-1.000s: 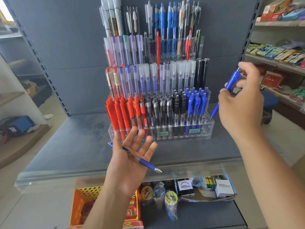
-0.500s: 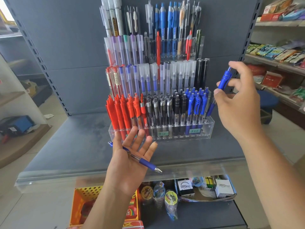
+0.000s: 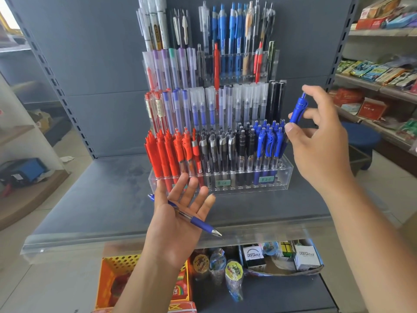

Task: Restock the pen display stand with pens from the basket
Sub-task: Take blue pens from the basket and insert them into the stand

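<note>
- The orange basket point(image 3: 115, 274) sits on the lower level at the far left, under the grey shelf point(image 3: 90, 199). I cannot tell what is left in it.
- The left hand point(image 3: 180, 215) waits palm up just in front of the red pens point(image 3: 162, 154), its fingers point(image 3: 182, 186) straight and spread. A spare pen point(image 3: 191, 219) lies loose across the palm, tip out over the shelf's front lip. Nothing pins it, so the palm should be kept level or the pen could roll off.
- The display stand point(image 3: 287, 177) rises in clear tiers on the shelf. Its front tier runs from those red pens through black pens point(image 3: 223, 147) to the blue group point(image 3: 269, 141).
- Free holes point(image 3: 283, 166) show only at the front tier's right end, just beside the blue group. That looks like the spot to aim for.
- The right hand point(image 3: 322, 147) hovers just right of that end, thumb and fingertips pinching the held pen point(image 3: 298, 107) below its clip. The clicker is up and the pen slightly tilted, with its lower barrel hidden behind the hand.
- To seat it well, bring the pen upright with the tip over a free hole, lower it straight down, and release only once it stands.
- There is open air to the right of the stand, so approach from there. Neighbouring clips and the taller tier behind crowd the left and back, and a nudge there could tip pens.
</note>
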Available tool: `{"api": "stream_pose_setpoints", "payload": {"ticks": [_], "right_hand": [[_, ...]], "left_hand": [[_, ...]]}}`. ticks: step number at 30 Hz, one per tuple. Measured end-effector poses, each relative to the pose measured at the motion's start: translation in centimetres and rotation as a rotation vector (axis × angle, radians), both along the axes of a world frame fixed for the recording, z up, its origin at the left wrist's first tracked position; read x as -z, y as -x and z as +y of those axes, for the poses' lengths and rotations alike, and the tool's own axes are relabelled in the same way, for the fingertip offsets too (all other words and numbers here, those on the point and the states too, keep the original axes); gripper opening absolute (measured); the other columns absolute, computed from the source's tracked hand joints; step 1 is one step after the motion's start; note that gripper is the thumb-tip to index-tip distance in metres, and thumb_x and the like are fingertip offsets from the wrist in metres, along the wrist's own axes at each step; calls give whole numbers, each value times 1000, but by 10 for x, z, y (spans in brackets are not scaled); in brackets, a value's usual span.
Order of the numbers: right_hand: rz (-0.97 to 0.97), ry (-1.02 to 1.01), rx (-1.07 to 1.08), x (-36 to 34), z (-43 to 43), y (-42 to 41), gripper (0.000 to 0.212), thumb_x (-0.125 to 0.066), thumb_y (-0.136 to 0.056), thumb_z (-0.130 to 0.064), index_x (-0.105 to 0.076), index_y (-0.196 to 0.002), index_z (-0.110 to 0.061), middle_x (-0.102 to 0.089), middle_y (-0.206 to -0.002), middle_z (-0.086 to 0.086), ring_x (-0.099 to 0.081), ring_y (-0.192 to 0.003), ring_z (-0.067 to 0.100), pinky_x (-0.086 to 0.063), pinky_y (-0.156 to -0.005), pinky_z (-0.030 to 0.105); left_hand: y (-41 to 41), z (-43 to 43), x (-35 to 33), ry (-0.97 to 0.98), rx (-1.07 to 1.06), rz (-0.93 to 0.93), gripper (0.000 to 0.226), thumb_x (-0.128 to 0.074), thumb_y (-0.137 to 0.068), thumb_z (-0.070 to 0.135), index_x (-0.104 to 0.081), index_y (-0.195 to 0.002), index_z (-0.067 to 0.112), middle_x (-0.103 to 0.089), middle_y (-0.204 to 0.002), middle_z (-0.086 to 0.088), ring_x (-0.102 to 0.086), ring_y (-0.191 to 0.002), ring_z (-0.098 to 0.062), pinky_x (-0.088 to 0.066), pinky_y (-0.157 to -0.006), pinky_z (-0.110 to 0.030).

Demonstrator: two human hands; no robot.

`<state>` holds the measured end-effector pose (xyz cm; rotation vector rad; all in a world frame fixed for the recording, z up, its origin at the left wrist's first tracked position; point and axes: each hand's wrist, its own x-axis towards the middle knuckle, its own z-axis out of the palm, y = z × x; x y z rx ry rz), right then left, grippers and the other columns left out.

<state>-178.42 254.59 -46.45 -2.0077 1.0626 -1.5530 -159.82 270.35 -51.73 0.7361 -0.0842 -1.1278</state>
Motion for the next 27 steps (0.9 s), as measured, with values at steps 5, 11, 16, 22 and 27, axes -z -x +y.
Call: {"api": "stream_pose_setpoints", "payload": {"ticks": [5, 11, 16, 22, 27], "right_hand": [[-2, 5, 8, 2, -2, 0, 60, -57, -98, -6, -38, -144, -38, -62, -113, 3, -68, -75, 15, -39, -63, 2], [64, 0, 46, 5, -2, -2, 63, -57, -99, -6, -37, -146, -42, -59, -118, 1, -66, -75, 15, -42, -61, 3], [85, -54, 50, 6, -1, -2, 61, -57, -99, -7, -37, -144, -44, -56, -116, -5, -65, -75, 7, -43, -56, 8], [107, -78, 54, 9, 1, -5, 55, -56, -97, -5, -43, -138, -38, -55, -112, -9, -63, -73, 14, -46, -58, 23], [124, -126, 106, 13, 1, -8, 36, -54, -93, -10, -56, -123, -30, -63, -104, -10, -63, -76, 17, -52, -70, 39]], "left_hand": [[0, 0, 1, 8, -1, 7, 54, -49, -97, 57, -76, -110, 11, -75, -114, -8, -76, -86, -26, -64, -69, -40], [-1, -1, 1, 1, -10, 3, 54, -49, -98, 56, -76, -110, 11, -75, -110, -8, -76, -85, -26, -64, -68, -40], [0, -1, 1, -2, -13, 1, 53, -49, -98, 56, -75, -111, 11, -75, -112, -8, -77, -84, -26, -64, -69, -41], [0, -1, 1, -3, -14, 0, 54, -49, -98, 56, -74, -113, 11, -75, -106, -7, -76, -83, -25, -64, -68, -40], [0, -2, 1, -3, -12, 3, 53, -50, -98, 56, -74, -113, 11, -75, -105, -7, -76, -81, -24, -64, -71, -42]]}}
